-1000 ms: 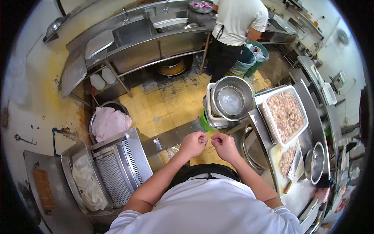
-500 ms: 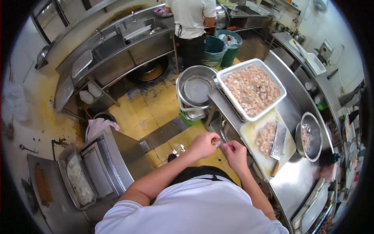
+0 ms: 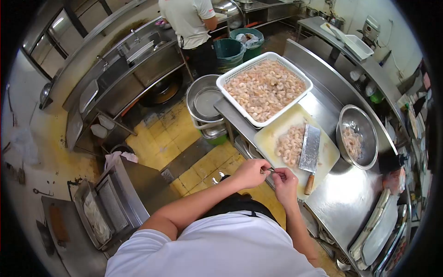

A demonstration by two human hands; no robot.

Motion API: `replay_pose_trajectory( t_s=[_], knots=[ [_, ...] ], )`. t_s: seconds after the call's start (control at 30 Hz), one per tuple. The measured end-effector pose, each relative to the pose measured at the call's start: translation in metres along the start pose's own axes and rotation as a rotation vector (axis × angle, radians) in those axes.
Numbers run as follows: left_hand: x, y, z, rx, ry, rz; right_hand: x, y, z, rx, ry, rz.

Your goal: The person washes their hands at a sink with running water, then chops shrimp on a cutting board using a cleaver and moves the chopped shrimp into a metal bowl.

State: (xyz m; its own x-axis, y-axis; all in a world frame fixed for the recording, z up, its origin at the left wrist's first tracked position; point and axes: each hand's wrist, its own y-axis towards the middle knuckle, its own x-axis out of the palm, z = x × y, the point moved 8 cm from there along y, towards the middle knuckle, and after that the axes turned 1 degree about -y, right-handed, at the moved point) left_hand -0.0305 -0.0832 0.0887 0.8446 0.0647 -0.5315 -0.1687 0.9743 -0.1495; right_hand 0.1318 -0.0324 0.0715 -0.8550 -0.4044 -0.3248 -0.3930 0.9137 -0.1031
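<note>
My left hand [image 3: 251,173] and my right hand [image 3: 284,182] meet in front of my waist, fingers pinched around something small and dark that I cannot make out. Just beyond them lies a cutting board [image 3: 272,135] with a pile of peeled shrimp [image 3: 290,147] and a cleaver [image 3: 309,148], its wooden handle toward me. Behind the board stands a white basket [image 3: 224,87] full of shrimp [image 3: 265,87]. To the right of the board, a metal bowl [image 3: 369,143] holds some more shrimp.
A co-worker [image 3: 189,23] stands at the back counter beside green bins [image 3: 229,51]. A metal pot [image 3: 205,99] sits left of the basket. The steel table [image 3: 339,198] runs along my right, with trays [image 3: 380,231] at its near end. Steel equipment [image 3: 124,194] stands at left.
The view has swung right, bringing the board, cleaver and basket closer to the middle. My hands stay together, now near the board's front edge.
</note>
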Motion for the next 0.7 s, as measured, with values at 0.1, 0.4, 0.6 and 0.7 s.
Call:
replay_pose_trajectory(
  t_s=[0.1, 0.4, 0.6, 0.7],
  knots=[
    [0.018, 0.020, 0.009, 0.019, -0.010, -0.041, -0.024, 0.007, 0.012, 0.029, -0.035, 0.077],
    [0.066, 0.091, 0.025, 0.131, -0.021, -0.203, -0.101, 0.036, 0.048, 0.045, -0.378, 0.348],
    [0.077, 0.138, 0.013, 0.177, -0.028, -0.273, -0.113, 0.053, 0.078, 0.140, -0.798, 0.365],
    [0.066, 0.154, 0.008, 0.149, -0.050, -0.286, -0.108, 0.062, 0.106, 0.191, -0.777, 0.306]
  ],
)
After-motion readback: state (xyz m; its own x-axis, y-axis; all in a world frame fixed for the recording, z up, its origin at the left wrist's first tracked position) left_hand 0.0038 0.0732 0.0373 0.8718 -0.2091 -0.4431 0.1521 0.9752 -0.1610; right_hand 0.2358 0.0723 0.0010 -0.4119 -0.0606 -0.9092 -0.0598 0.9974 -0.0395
